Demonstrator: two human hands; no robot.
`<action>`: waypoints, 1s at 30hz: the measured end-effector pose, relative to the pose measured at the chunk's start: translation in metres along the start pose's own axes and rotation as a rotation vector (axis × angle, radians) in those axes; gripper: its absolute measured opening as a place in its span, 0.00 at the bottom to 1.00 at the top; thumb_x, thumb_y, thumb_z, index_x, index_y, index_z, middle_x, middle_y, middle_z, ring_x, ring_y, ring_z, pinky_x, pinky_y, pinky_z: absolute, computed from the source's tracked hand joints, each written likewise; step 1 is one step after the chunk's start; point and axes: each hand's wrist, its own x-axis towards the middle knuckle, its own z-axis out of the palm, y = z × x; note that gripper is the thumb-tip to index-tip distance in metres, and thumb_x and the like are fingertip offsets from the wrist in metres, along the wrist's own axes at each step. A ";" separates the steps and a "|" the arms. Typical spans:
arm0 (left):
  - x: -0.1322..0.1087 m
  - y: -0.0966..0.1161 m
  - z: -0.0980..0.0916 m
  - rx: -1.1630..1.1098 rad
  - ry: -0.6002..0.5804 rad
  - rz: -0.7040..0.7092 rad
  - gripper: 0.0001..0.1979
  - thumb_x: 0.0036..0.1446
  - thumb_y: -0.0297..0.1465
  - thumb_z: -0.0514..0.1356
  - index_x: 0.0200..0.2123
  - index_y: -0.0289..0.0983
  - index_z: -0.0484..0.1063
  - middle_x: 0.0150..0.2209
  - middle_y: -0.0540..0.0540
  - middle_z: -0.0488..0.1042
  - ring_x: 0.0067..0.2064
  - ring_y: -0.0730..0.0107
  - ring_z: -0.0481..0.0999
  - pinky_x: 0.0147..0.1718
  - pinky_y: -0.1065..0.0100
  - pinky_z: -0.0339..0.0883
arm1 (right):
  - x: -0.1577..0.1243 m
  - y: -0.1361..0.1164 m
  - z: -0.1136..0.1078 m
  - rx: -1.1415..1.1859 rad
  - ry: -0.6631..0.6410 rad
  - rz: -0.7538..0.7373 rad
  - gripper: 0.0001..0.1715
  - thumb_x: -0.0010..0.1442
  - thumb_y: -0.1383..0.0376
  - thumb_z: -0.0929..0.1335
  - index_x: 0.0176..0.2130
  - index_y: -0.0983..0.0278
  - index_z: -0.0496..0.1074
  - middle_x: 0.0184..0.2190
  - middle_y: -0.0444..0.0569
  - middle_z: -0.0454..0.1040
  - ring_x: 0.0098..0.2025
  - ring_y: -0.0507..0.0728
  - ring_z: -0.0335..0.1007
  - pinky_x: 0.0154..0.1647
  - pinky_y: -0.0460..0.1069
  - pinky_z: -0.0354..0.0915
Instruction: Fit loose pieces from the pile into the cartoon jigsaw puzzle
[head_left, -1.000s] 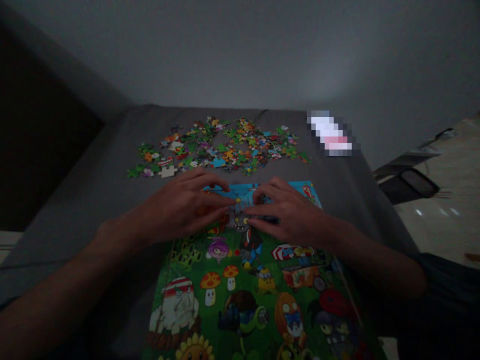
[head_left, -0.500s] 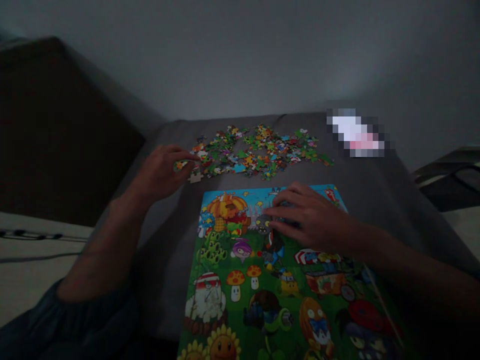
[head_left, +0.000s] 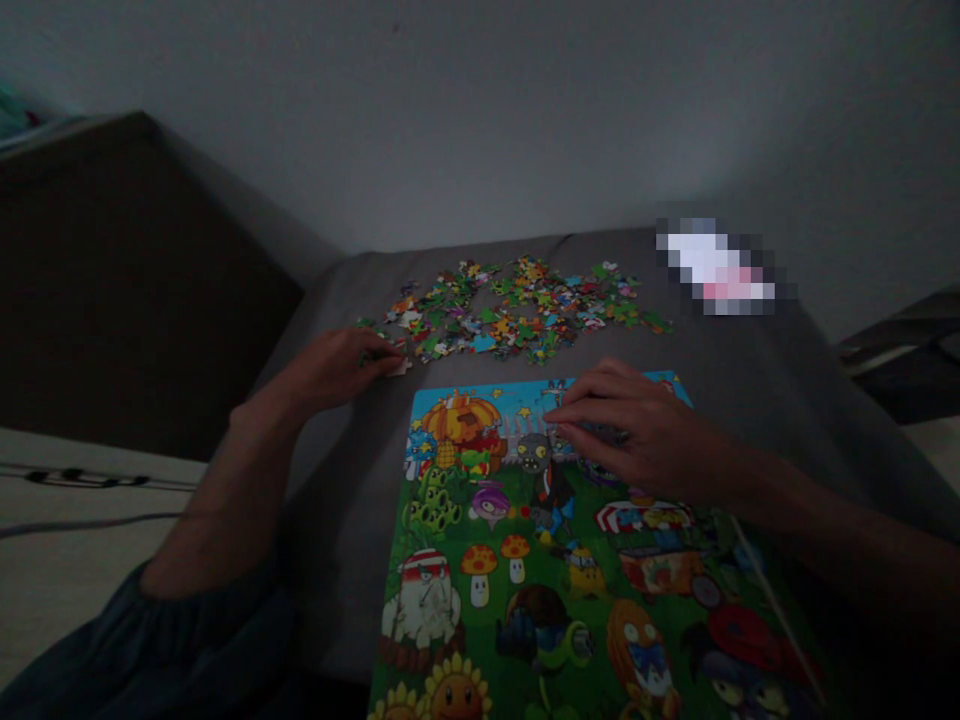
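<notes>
Dim, softly shadowed, 1 bright pixelated patch (head_left: 716, 266)

- The left sleeve (head_left: 187, 640) was dark, with a bluish cast in the dim light.
- Its cloth looked loose and soft, puffed out in broad folds and creases.
- Its cuff (head_left: 202, 590) was gathered into small puckers and sat well up the arm, back from the wrist.
- The left forearm (head_left: 225, 515) was bare below that cuff, with a rounded knob of bone at the wrist.
- The left hand (head_left: 337, 370) was bare, its fingers slim.
- The right hand (head_left: 630, 425) was bare too, with long, narrow fingers.
- The right forearm (head_left: 810, 510) was bare where it showed, its far end lost in shadow.
</notes>
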 end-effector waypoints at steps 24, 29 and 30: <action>-0.026 0.138 0.023 -0.832 -0.181 0.154 0.25 0.65 0.36 0.64 0.64 0.37 0.76 0.36 0.46 0.86 0.35 0.69 0.83 0.34 0.72 0.78 | -0.001 -0.008 0.001 0.027 -0.058 -0.059 0.24 0.76 0.62 0.67 0.67 0.65 0.69 0.54 0.56 0.82 0.55 0.59 0.78 0.55 0.56 0.77; -0.030 0.153 0.032 -1.011 -0.234 0.093 0.32 0.62 0.35 0.68 0.68 0.37 0.70 0.37 0.47 0.85 0.34 0.70 0.82 0.32 0.74 0.76 | 0.002 -0.009 0.002 0.007 -0.026 -0.120 0.19 0.75 0.59 0.68 0.60 0.66 0.73 0.45 0.52 0.83 0.48 0.57 0.80 0.49 0.53 0.76; -0.030 0.153 0.032 -1.039 -0.230 0.083 0.33 0.62 0.35 0.68 0.68 0.37 0.70 0.36 0.47 0.85 0.33 0.71 0.82 0.32 0.74 0.76 | 0.002 -0.009 0.002 -0.005 -0.015 -0.121 0.18 0.75 0.59 0.69 0.58 0.66 0.75 0.44 0.52 0.83 0.47 0.57 0.80 0.48 0.53 0.76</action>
